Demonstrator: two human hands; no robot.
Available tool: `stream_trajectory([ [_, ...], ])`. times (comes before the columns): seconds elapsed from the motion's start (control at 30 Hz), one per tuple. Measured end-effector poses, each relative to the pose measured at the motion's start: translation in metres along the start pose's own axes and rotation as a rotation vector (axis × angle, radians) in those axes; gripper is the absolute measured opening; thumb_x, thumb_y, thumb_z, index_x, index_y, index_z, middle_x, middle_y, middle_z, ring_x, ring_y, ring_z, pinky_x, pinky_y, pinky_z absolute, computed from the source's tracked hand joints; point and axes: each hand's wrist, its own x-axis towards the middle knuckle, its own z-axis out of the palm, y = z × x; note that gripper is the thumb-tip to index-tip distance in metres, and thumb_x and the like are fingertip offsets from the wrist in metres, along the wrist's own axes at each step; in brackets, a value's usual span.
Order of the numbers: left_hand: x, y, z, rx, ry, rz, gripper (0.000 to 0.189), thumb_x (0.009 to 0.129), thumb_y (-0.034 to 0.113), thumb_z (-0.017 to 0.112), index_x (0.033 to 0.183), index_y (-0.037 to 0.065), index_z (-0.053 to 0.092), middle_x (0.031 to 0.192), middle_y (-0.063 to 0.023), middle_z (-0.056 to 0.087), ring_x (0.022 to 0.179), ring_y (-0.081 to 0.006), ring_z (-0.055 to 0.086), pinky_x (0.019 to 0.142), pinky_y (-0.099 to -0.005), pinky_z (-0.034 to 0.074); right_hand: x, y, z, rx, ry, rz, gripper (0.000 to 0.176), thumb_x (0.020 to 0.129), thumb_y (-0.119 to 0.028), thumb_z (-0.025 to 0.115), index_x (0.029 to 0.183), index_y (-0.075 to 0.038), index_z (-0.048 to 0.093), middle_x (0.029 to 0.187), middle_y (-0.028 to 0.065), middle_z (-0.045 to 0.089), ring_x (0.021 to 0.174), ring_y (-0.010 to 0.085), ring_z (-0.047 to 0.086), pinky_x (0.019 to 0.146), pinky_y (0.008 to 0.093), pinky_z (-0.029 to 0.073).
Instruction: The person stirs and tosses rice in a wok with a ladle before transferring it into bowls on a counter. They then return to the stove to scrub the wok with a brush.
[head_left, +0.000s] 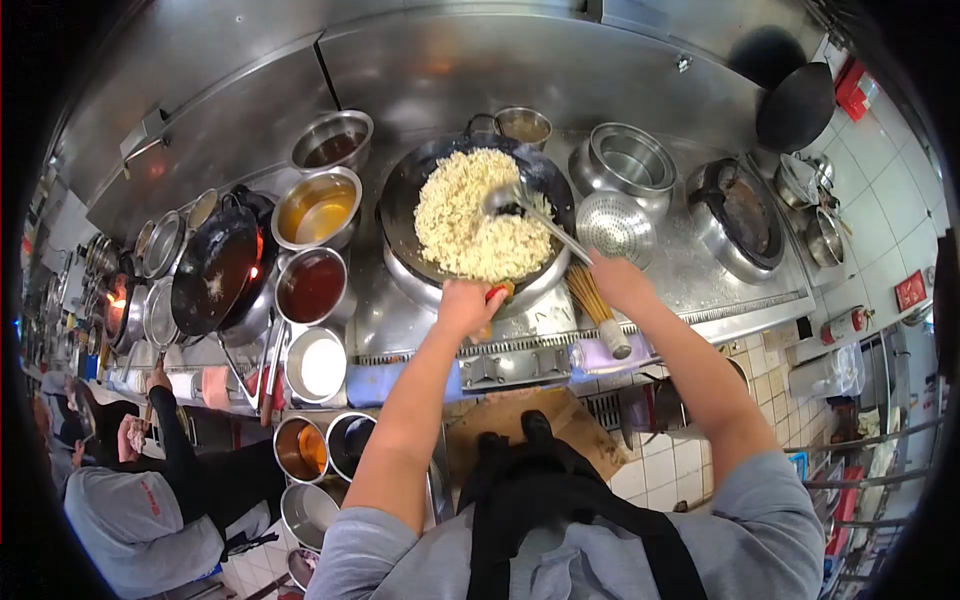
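A large black wok sits on the burner in front of me, heaped with pale yellow fried rice. My left hand is closed at the wok's near edge, where its handle would be; the fingers mostly cover it. A small red and green bit, perhaps cloth, shows beside the thumb. My right hand is wrapped round the long handle of a ladle. The ladle's bowl rests in the rice, right of the middle. Just below the right hand lies a bamboo wok brush.
Left of the wok stand bowls of amber liquid, dark red sauce and white contents. To the right are a perforated strainer, a steel pot and another burner. A co-worker stands at left near a tilted wok.
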Motion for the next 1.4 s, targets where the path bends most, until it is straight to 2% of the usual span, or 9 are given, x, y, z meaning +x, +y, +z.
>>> stream_trajectory([
  [0.17,-0.001,0.0,0.008,-0.022,0.086,0.028,0.041,0.088,0.045,0.057,0.07,0.009,0.066,0.069,-0.013,0.065,0.07,-0.0315,0.062,0.073,-0.0451,0.041,0.02,-0.097,0.048,0.204,-0.072,0.054,0.035,0.093,-0.016,0.043,0.124,-0.001,0.045,0.089,0.0253,0.066,0.082,0.041,0.066,0.072,0.0521,0.052],
  [0.33,-0.001,0.013,-0.001,0.025,-0.021,-0.003,0.036,0.088,0.043,0.056,0.074,0.012,0.065,0.075,-0.01,0.066,0.074,-0.0278,0.062,0.075,-0.0436,0.037,-0.053,-0.046,0.038,0.161,-0.199,-0.038,0.051,0.096,-0.021,0.043,0.145,-0.013,0.03,0.083,0.0246,0.064,0.08,0.0409,0.064,0.073,0.0503,0.05],
  [0.5,0.004,0.022,0.03,0.023,0.104,-0.061,0.039,0.091,0.046,0.052,0.081,0.013,0.07,0.077,-0.0116,0.067,0.071,-0.0303,0.062,0.076,-0.0468,0.038,-0.119,-0.046,-0.046,0.239,-0.181,-0.028,0.058,0.094,-0.017,0.048,0.148,-0.017,0.026,0.086,0.023,0.064,0.081,0.0408,0.062,0.073,0.05,0.049],
  [0.67,-0.036,0.105,-0.09,-0.015,-0.024,0.015,0.038,0.09,0.042,0.055,0.073,0.01,0.065,0.062,-0.0114,0.063,0.06,-0.03,0.061,0.072,-0.0424,0.042,-0.188,-0.033,-0.184,0.235,-0.491,-0.119,0.063,0.09,-0.013,0.052,0.148,-0.021,0.028,0.111,0.0213,0.062,0.093,0.0398,0.062,0.082,0.0439,0.048],
  [0.8,-0.017,0.103,-0.095,0.004,0.102,0.133,0.035,0.086,0.04,0.061,0.068,0.01,0.063,0.058,-0.0102,0.061,0.054,-0.0278,0.059,0.065,-0.0418,0.041,-0.157,-0.031,-0.174,0.202,-0.548,-0.131,0.06,0.091,-0.015,0.051,0.147,-0.027,0.032,0.1,0.0196,0.066,0.078,0.0374,0.062,0.075,0.0426,0.049],
  [1.0,-0.069,0.075,0.054,0.064,0.178,0.043,0.031,0.087,0.04,0.059,0.07,0.014,0.065,0.056,-0.0069,0.061,0.051,-0.0242,0.058,0.065,-0.0407,0.04,-0.067,-0.05,-0.054,0.151,-0.232,-0.136,0.058,0.09,-0.014,0.05,0.145,-0.014,0.034,0.088,0.0247,0.065,0.081,0.0402,0.063,0.074,0.0467,0.05],
  [1.2,-0.036,0.073,-0.012,0.038,0.061,0.037,0.035,0.09,0.04,0.055,0.071,0.013,0.066,0.058,-0.0089,0.062,0.055,-0.0268,0.061,0.07,-0.0437,0.038,-0.1,-0.053,-0.052,0.211,-0.207,-0.169,0.058,0.092,-0.014,0.051,0.146,-0.012,0.031,0.086,0.0267,0.063,0.078,0.0432,0.061,0.074,0.0511,0.047],
  [1.3,-0.025,0.067,-0.02,-0.004,0.057,0.011,0.036,0.091,0.041,0.054,0.074,0.014,0.068,0.059,-0.0093,0.062,0.058,-0.0294,0.061,0.07,-0.043,0.038,-0.138,-0.042,-0.112,0.206,-0.423,-0.076,0.056,0.093,-0.015,0.051,0.146,-0.02,0.033,0.092,0.0264,0.064,0.087,0.0429,0.061,0.08,0.0491,0.047],
  [1.4,-0.038,0.087,-0.055,0.057,-0.091,0.036,0.039,0.091,0.044,0.052,0.073,0.014,0.068,0.061,-0.0105,0.064,0.061,-0.0295,0.063,0.072,-0.0427,0.041,-0.154,-0.024,-0.154,0.143,-0.434,-0.222,0.053,0.094,-0.017,0.049,0.145,-0.024,0.036,0.096,0.0244,0.064,0.087,0.0422,0.061,0.08,0.0478,0.047],
])
